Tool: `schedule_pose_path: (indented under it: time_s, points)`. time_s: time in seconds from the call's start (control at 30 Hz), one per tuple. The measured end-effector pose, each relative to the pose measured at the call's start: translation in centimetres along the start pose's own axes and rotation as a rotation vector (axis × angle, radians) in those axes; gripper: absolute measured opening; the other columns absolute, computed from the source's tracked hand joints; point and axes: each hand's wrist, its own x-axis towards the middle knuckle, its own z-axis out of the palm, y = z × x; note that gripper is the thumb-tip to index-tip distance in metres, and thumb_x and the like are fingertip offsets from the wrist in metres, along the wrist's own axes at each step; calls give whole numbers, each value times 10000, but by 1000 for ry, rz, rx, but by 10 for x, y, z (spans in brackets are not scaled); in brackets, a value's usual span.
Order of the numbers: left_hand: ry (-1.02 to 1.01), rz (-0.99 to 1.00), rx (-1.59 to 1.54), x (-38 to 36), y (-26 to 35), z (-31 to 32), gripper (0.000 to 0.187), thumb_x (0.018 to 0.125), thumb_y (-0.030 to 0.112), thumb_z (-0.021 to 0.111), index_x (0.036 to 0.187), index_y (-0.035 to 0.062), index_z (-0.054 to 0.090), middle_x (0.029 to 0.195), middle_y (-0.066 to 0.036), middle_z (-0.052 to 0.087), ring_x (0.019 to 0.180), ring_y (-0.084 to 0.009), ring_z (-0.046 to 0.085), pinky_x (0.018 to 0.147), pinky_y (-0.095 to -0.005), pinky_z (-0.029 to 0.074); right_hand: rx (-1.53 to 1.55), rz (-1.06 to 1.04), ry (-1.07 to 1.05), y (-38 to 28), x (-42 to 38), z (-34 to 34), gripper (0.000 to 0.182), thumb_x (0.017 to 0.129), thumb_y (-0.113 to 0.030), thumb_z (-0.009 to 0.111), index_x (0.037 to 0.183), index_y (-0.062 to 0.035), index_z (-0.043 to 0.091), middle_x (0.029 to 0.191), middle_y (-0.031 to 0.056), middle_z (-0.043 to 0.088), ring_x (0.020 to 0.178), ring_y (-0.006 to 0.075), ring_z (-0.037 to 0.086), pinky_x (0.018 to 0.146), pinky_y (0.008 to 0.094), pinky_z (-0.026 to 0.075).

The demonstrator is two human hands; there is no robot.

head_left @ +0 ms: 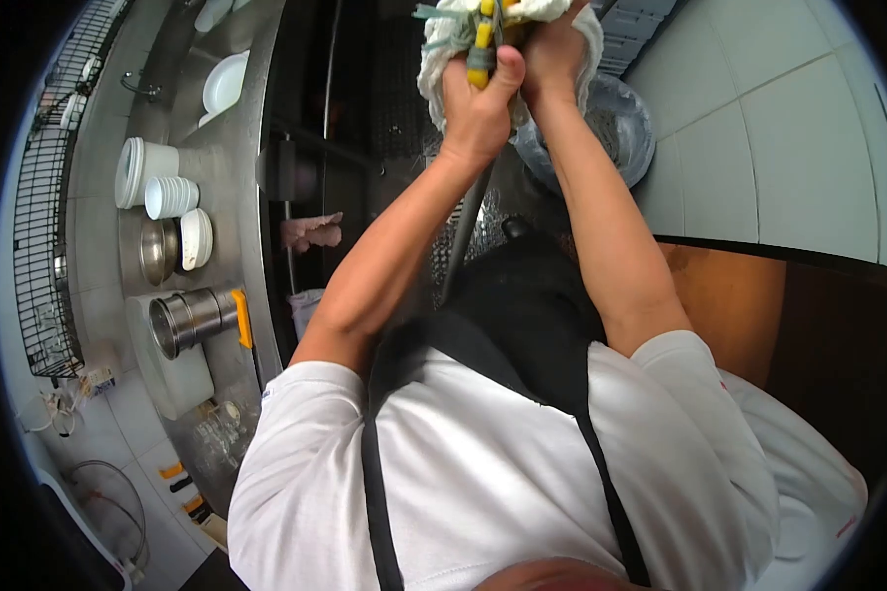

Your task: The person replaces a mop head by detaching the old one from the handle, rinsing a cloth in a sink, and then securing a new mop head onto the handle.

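Observation:
At the top of the head view, both my hands are closed on a white, shaggy mop head (432, 81). My left hand (478, 110) wraps round its near side, thumb up against a yellow and grey-green piece (481, 49) with loose greenish strands. My right hand (554, 61) grips the white fabric on the other side, close beside the left; its fingertips are partly hidden. A grey pole (469, 225) slants down from under my wrists towards my dark apron. Below and right of my hands stands a bin with a clear plastic liner (633, 123).
Along the left runs a steel counter with a sink, white tubs (148, 172), stacked cups (171, 197), metal bowls (158, 251) and a steel pot with a yellow handle (192, 323). A pink cloth (311, 231) hangs at its edge. Tiled wall (808, 148) rises at right.

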Motion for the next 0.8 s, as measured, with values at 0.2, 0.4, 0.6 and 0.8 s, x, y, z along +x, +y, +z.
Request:
schedule_pose_path:
  time_s: [0.2, 0.4, 0.6, 0.8]
  points:
    - [-148, -173, -148, 6, 8, -7, 625, 907, 598, 613, 1056, -9, 603, 955, -13, 585, 908, -108, 514, 805, -277, 433, 568, 19, -238, -8, -4, 11, 943, 918, -786, 187, 1260, -7, 595, 1199, 92, 637, 1077, 210, 605, 942, 312, 454]
    - [-64, -111, -223, 9, -5, -7, 555, 956, 530, 585, 1108, -4, 610, 1015, -17, 601, 950, -113, 527, 848, -276, 431, 103, 57, -12, -15, -8, 17, 948, 929, -776, 210, 952, 36, 700, 849, 159, 700, 796, 304, 673, 735, 414, 489]
    - [4, -58, -157, 10, -7, -3, 497, 979, 486, 574, 1110, 9, 616, 1025, 5, 601, 947, -97, 522, 846, -270, 429, -28, 41, 89, -14, -6, 15, 1033, 881, -831, 181, 857, 57, 710, 769, 252, 682, 780, 392, 677, 698, 476, 472]
    - [3, -114, -343, 9, -6, 9, 557, 966, 464, 594, 1269, -1, 543, 1222, -91, 581, 1107, -205, 541, 962, -329, 423, -107, 88, 128, 8, 15, 17, 1033, 882, -829, 166, 893, 46, 715, 813, 275, 685, 845, 437, 666, 756, 500, 466]
